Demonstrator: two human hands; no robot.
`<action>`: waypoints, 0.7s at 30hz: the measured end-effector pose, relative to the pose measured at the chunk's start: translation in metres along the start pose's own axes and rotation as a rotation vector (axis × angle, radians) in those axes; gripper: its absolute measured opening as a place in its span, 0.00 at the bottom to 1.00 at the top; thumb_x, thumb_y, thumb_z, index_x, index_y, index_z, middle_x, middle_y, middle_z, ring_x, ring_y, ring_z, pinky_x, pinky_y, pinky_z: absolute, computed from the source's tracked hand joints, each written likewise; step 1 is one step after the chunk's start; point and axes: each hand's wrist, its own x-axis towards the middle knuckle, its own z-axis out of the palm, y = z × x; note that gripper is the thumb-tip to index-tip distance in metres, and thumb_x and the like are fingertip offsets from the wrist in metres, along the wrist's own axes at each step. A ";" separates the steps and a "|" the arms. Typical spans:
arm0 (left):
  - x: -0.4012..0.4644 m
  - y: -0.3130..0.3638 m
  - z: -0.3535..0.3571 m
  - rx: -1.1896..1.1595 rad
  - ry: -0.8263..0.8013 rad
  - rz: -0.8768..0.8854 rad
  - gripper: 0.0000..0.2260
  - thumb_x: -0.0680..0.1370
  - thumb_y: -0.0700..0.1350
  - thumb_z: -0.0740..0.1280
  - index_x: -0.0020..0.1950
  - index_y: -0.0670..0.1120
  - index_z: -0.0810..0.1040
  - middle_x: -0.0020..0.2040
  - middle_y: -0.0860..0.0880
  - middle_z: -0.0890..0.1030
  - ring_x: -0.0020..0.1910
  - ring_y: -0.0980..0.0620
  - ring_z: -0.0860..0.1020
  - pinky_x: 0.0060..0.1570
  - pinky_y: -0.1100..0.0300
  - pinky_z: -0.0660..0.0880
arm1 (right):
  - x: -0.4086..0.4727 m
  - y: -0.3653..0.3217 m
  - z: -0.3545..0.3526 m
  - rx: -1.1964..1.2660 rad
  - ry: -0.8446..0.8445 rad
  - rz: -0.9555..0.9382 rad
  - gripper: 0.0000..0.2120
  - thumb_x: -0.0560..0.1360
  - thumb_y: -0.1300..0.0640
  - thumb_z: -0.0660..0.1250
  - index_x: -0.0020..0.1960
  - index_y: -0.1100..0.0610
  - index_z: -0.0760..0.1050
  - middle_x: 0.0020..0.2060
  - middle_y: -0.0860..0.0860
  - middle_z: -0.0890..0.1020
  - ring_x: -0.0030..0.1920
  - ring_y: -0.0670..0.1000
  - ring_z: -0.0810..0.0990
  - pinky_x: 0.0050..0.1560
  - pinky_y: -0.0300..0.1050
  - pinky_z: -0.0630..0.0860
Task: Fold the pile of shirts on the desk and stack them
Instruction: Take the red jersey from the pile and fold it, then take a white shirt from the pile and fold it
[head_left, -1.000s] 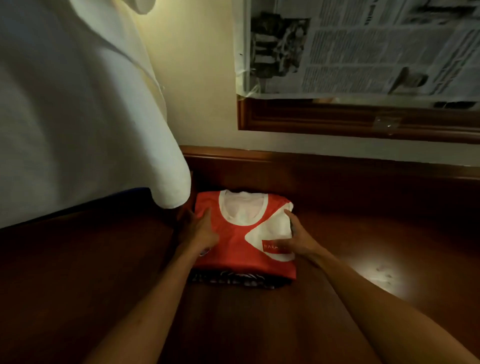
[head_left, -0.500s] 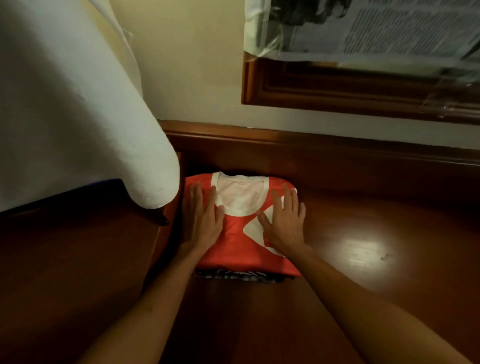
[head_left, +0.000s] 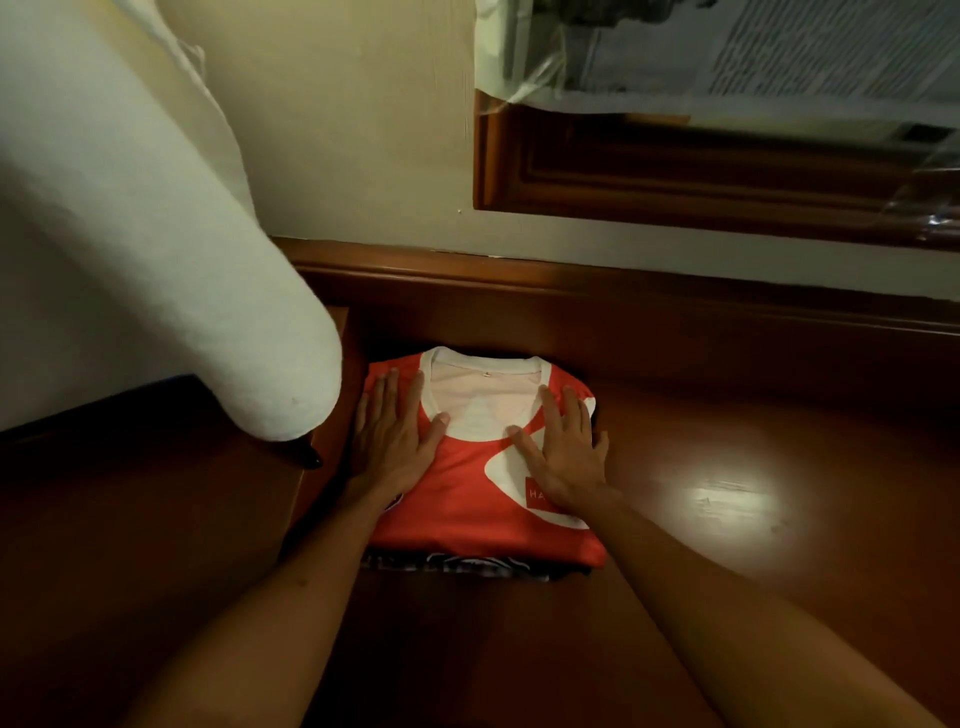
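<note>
Both flat, open hands, left (head_left: 392, 444) and right (head_left: 563, 457), press the folded red shirt (head_left: 467, 499) atop the stack at the surface's (head_left: 727, 545) far left; next likely lifting off, gripping nothing.

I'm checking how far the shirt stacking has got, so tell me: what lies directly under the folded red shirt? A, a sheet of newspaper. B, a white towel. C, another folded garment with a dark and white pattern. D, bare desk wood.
C: below the near edge of the red shirt, which both hands press flat, a dark-and-white patterned garment peeks out, resting on the desk.
</note>
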 end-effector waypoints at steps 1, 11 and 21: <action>-0.005 0.002 -0.002 0.011 0.009 -0.003 0.37 0.74 0.68 0.39 0.80 0.51 0.48 0.80 0.43 0.50 0.79 0.45 0.47 0.76 0.46 0.43 | -0.003 -0.001 -0.003 -0.010 0.023 -0.020 0.36 0.77 0.30 0.49 0.79 0.45 0.45 0.79 0.50 0.42 0.78 0.53 0.39 0.73 0.70 0.42; -0.146 0.013 0.017 -0.053 -0.030 -0.026 0.39 0.74 0.71 0.32 0.80 0.51 0.49 0.80 0.45 0.51 0.79 0.48 0.47 0.75 0.41 0.45 | -0.116 0.001 0.035 0.011 -0.037 0.030 0.31 0.80 0.34 0.43 0.79 0.43 0.39 0.77 0.48 0.33 0.77 0.53 0.35 0.73 0.69 0.38; -0.139 0.086 -0.022 -0.113 -0.017 -0.125 0.29 0.82 0.61 0.47 0.78 0.46 0.57 0.79 0.43 0.58 0.78 0.44 0.55 0.75 0.39 0.45 | -0.150 0.062 -0.046 0.144 0.053 0.021 0.31 0.81 0.37 0.46 0.79 0.46 0.43 0.79 0.50 0.43 0.78 0.52 0.40 0.74 0.64 0.41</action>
